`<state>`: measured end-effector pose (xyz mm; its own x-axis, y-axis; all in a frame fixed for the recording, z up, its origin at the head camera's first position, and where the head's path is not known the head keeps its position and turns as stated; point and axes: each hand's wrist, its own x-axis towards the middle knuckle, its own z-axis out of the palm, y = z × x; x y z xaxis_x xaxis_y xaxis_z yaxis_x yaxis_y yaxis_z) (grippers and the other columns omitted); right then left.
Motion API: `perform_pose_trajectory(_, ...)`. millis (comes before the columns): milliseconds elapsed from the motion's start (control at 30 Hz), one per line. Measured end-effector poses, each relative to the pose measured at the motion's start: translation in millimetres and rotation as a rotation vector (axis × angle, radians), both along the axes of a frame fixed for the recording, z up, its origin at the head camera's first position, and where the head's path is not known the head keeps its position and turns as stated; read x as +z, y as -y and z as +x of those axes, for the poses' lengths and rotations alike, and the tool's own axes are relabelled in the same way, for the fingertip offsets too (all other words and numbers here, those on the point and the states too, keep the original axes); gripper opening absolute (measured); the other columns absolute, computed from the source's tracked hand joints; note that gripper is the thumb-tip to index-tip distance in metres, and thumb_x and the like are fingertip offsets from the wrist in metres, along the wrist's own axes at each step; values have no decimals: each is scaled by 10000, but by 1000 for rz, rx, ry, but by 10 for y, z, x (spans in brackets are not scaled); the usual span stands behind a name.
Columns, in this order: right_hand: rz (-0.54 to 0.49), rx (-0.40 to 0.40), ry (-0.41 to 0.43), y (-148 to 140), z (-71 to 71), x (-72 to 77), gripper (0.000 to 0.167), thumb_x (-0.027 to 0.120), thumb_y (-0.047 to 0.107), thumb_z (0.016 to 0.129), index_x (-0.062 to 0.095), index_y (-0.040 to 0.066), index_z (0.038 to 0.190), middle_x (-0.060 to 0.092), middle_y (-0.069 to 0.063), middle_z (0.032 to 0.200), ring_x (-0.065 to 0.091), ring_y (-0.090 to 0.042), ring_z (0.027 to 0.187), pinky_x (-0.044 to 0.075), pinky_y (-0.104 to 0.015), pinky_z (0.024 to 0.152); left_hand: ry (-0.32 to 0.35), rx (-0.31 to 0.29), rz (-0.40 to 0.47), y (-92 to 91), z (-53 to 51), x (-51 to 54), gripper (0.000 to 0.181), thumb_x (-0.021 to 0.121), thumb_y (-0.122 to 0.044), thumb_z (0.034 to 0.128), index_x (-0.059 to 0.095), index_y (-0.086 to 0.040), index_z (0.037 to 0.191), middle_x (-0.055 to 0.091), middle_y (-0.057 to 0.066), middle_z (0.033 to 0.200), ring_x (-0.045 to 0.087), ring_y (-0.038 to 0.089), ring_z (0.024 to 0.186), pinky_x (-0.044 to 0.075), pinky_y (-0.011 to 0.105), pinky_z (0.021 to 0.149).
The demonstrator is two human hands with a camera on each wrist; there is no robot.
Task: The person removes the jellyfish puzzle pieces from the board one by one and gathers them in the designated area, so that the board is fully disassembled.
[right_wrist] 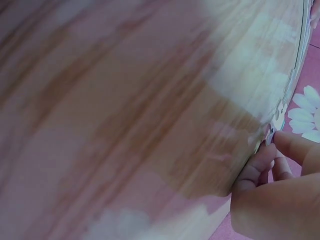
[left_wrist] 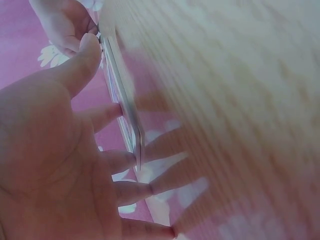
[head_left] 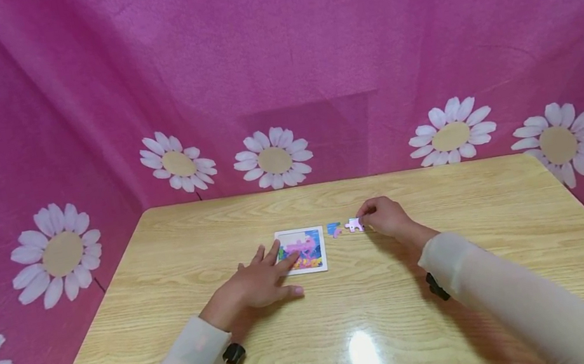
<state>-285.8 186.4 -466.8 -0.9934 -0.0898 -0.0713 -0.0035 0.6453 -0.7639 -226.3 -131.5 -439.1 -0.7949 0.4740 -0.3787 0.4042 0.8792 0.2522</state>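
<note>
A white-framed puzzle tray (head_left: pixel 325 253) with a pink, blue and yellow picture lies on the table. My left hand (head_left: pixel 262 281) is spread over its lower left part, index finger on the picture; in the left wrist view the left hand (left_wrist: pixel 65 160) has its fingers extended against the tray edge (left_wrist: pixel 125 100). To the right of the tray lies a blue and pink puzzle piece (head_left: pixel 333 229). My right hand (head_left: pixel 387 217) pinches a pale pink piece (head_left: pixel 354 225) beside it. The right wrist view shows the right hand (right_wrist: pixel 280 185) with thumb and finger on the piece's edge.
The wooden table (head_left: pixel 317 332) has a bright light reflection near its front. A pink curtain (head_left: pixel 270 50) with white daisies stands behind and to the left and right. Dark wrist straps (head_left: pixel 234 354) show under both sleeves.
</note>
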Motion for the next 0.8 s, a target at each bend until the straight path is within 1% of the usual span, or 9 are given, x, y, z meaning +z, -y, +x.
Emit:
perform_pose_trajectory(200,21,-3,-7,7,-1,8,153,635,82,970,751,-3,1024,707,-113,954,566,-212,865,452,-309,744,12,2,22,12,3,7,825,582,-673,951,249,-369,1643,28,102,1739,7,449,1574,139,803,1123)
perform_pose_trajectory(400,24,-14,-12,8,-11,-7,152,638,74,964,760,1,1019,717,-135,996,575,-228,901,457,-323,775,31,17,33,7,-3,20,831,587,-671,948,247,-368,1643,21,93,1740,-20,439,1576,117,801,1129)
perform_pose_trajectory(600,22,-14,-9,14,0,-7,156,636,87,969,762,9,1015,727,-155,1056,583,-253,945,459,-341,809,22,16,35,-2,-11,-1,833,583,-681,943,256,-369,1643,31,95,1741,-15,440,1577,121,806,1123)
perform_pose_trajectory(800,12,-20,-2,5,-2,-12,150,632,72,963,759,7,1010,732,-154,1052,586,-249,942,458,-332,797,10,14,26,2,-11,-15,828,581,-678,946,258,-366,1643,44,96,1741,3,443,1577,138,802,1124)
